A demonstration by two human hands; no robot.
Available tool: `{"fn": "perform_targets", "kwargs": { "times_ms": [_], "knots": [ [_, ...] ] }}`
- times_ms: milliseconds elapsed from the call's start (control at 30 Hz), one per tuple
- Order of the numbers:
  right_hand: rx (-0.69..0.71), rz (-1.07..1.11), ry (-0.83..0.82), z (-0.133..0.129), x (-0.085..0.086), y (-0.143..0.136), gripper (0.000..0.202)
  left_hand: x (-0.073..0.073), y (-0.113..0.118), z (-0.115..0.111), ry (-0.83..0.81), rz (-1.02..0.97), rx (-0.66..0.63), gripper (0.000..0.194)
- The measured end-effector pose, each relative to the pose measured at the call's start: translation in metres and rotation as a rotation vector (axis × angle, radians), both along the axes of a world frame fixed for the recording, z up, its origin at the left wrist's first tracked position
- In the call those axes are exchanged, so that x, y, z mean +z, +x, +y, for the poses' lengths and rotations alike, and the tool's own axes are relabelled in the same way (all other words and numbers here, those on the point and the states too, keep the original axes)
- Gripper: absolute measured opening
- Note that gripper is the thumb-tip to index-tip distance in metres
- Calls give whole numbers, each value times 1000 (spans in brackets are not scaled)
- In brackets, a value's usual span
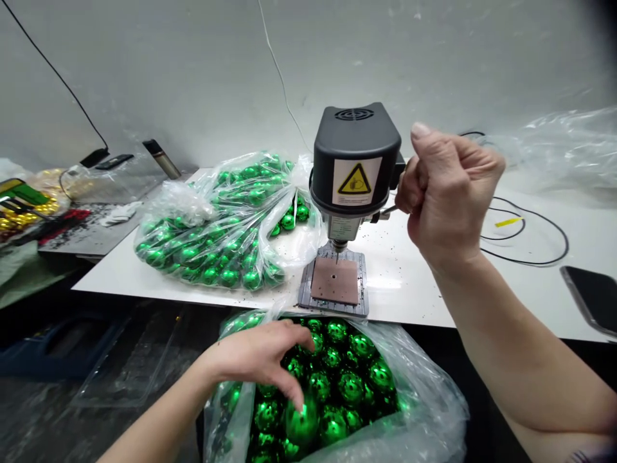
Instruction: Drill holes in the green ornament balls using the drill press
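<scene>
My left hand (260, 354) reaches down into the open plastic bag (424, 411) of shiny green balls in front of me, below the edge of the counter (409, 276). Its fingers (294, 392) are spread and curved, the tips touching one green ball (301, 421) near the middle of the heap; they lie on it rather than closed around it, so nothing is gripped yet.

My right hand (446, 193) is raised beside the small bench drill (354, 167) that stands on the counter. Its fingers are curled into a tight fist around the drill's metal lever (385, 211), which pokes out from the right side of the black housing. The housing carries a yellow warning label (355, 181). Under the bit sits the drill's grey base with a brownish plate (335, 281) on it, and there is a small hole in the plate.

To the left of the drill, on the counter, lies a second plastic bag (216, 225) full of the same green balls, touching the drill's side. A black cable (530, 238) loops on the counter to the right, and a dark phone (590, 296) lies near the right edge. Further left, gold balls (24, 215) show in another bag.
</scene>
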State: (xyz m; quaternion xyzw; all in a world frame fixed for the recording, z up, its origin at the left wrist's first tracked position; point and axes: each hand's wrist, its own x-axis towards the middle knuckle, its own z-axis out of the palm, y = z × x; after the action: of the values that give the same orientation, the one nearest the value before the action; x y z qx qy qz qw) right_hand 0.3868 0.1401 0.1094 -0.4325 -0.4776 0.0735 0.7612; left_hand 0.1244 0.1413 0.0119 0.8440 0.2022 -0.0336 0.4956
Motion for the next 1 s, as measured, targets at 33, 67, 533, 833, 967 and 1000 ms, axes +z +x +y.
{"fn": "perform_targets", "kwargs": {
  "times_ms": [33, 67, 533, 833, 967, 1000],
  "knots": [
    [3, 24, 14, 0, 0, -1, 55, 3, 2, 10, 18, -22, 24, 38],
    [6, 43, 23, 0, 0, -2, 54, 2, 10, 25, 65, -65, 91, 27],
    [14, 8, 33, 0, -1, -1, 53, -74, 112, 207, 686, -33, 533, 37],
    [4, 7, 60, 2, -3, -2, 52, -42, 60, 118, -614, -502, 824, 45],
    [15, 36, 99, 3, -3, -3, 52, -50, 54, 77, -795, -503, 880, 44],
    [19, 38, 103, 3, -2, -3, 53, -55, 55, 72, -800, -499, 885, 43]
  ]
}}
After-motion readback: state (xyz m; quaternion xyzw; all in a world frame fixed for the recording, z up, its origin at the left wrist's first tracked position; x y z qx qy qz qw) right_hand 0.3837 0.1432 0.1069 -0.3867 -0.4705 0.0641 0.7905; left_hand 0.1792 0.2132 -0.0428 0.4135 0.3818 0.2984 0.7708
